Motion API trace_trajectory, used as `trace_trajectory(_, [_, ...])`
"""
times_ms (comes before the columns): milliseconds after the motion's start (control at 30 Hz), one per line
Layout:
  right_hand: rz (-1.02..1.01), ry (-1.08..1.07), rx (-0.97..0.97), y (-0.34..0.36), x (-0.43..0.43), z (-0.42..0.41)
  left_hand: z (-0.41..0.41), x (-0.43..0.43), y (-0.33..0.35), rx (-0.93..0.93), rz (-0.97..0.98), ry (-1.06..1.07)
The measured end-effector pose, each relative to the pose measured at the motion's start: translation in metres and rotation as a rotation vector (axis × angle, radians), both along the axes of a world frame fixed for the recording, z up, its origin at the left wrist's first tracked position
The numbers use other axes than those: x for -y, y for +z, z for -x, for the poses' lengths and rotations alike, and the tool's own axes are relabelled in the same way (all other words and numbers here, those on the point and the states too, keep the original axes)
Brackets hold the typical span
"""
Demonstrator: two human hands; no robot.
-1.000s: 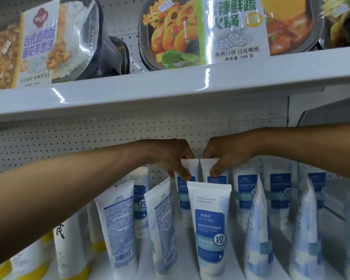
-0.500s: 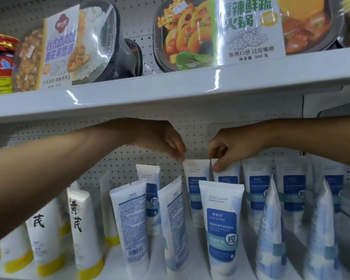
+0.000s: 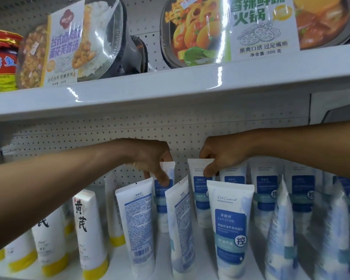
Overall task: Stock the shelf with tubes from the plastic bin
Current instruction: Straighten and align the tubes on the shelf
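Observation:
Several white tubes with blue labels stand upright on the white shelf (image 3: 117, 261), caps down. My left hand (image 3: 152, 158) pinches the top of a back-row tube (image 3: 167, 172), which is turned partly sideways. My right hand (image 3: 220, 156) pinches the crimped top of the neighbouring back-row tube (image 3: 198, 190), which faces forward. In front of them stand a front-facing tube (image 3: 229, 225) and two tubes showing their backs (image 3: 137, 223), (image 3: 182, 225). The plastic bin is not in view.
White tubes with yellow caps (image 3: 89, 235) fill the shelf's left side. More blue-label tubes (image 3: 267, 195) line the back right, with edge-on tubes (image 3: 281, 235) in front. The upper shelf (image 3: 170, 89) overhangs closely, carrying packaged meals (image 3: 226, 27). A pegboard back wall (image 3: 89, 136) stands behind.
My left hand has dropped from above the tubes and moved left onto another back-row tube, gripping its top. My right hand now holds the tube just left of its former one.

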State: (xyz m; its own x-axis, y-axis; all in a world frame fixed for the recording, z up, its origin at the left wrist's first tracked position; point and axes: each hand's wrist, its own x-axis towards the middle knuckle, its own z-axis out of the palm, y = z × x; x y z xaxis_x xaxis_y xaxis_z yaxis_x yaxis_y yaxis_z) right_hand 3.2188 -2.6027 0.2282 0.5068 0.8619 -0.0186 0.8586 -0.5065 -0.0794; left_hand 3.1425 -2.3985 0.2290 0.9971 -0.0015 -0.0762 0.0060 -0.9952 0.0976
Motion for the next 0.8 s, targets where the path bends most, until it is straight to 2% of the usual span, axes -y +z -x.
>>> trace_trajectory(200, [-0.026, -0.002, -0.026, -0.005, 0.000, -0.004, -0.009, 0.013, -0.005, 0.016, 0.166, -0.053])
trace_trajectory(800, [0.008, -0.027, -0.023, -0.002, 0.001, 0.000, -0.009, 0.023, -0.006, 0.005, 0.153, -0.128])
